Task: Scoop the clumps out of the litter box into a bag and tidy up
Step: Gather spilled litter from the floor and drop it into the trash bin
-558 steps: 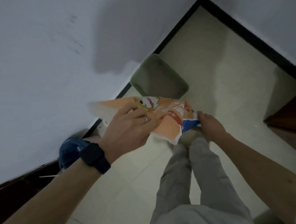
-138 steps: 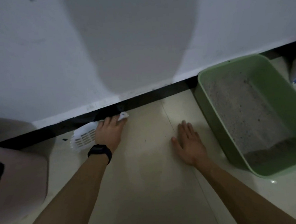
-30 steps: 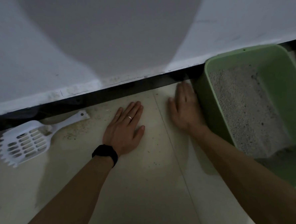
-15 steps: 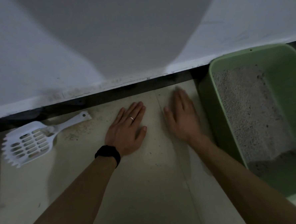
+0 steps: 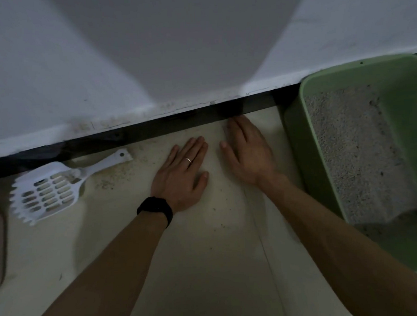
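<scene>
Head view looks down on my two bare hands pressed flat to the pale tiled floor [image 5: 197, 268]. My left hand [image 5: 181, 174], black watch at the wrist, lies with fingers spread and holds nothing; my right hand [image 5: 248, 153] lies just beside it, fingers together and reaching the dark skirting board [image 5: 152, 133], also empty. The white slotted plastic litter scoop [image 5: 46, 192] rests untouched on the floor well to the left, amid scattered grains. The green plastic litter box [image 5: 297, 152] sits close on the right, grey litter heaped toward the wall. I see no bag. I judge the scooping finished or paused, with stray grains left to gather.
</scene>
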### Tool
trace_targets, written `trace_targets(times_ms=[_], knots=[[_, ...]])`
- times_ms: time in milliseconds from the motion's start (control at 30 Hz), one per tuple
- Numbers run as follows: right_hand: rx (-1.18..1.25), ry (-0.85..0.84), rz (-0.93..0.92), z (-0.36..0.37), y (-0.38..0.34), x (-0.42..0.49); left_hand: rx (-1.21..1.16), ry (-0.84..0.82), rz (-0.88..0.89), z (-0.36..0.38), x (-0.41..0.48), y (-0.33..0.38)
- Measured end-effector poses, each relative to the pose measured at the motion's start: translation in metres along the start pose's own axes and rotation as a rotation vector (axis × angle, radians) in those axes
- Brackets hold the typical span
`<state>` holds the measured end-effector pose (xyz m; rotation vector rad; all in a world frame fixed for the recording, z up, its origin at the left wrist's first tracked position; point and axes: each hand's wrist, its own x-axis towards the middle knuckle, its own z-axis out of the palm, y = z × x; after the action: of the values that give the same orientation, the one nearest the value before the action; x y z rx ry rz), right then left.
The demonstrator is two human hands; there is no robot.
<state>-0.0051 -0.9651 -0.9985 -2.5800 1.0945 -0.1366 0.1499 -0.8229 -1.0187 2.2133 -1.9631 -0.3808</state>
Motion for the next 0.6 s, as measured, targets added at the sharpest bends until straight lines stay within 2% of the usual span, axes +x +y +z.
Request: trace_targets(times_ms=[100,233,367,467,600], knots=[[-0.044,-0.106,-0.039,0.009,-0.004,-0.019,-0.009,0.000,0.001,0.000,0.000,0.000],[0.082,-0.132,-0.282,0.004,-0.008,-0.068,-0.015,0.001,0.001,0.002,0.000,0.000],[0.075,-0.008,-0.232,0.002,-0.005,-0.019,-0.024,0.013,0.011,0.003,0.000,0.000],[0.006,-0.050,-0.201,0.010,-0.008,0.007,-0.026,0.012,0.010,0.004,0.000,-0.002],[-0.051,-0.149,-0.243,0.007,-0.008,-0.053,-0.028,-0.010,0.020,0.005,0.000,-0.004]])
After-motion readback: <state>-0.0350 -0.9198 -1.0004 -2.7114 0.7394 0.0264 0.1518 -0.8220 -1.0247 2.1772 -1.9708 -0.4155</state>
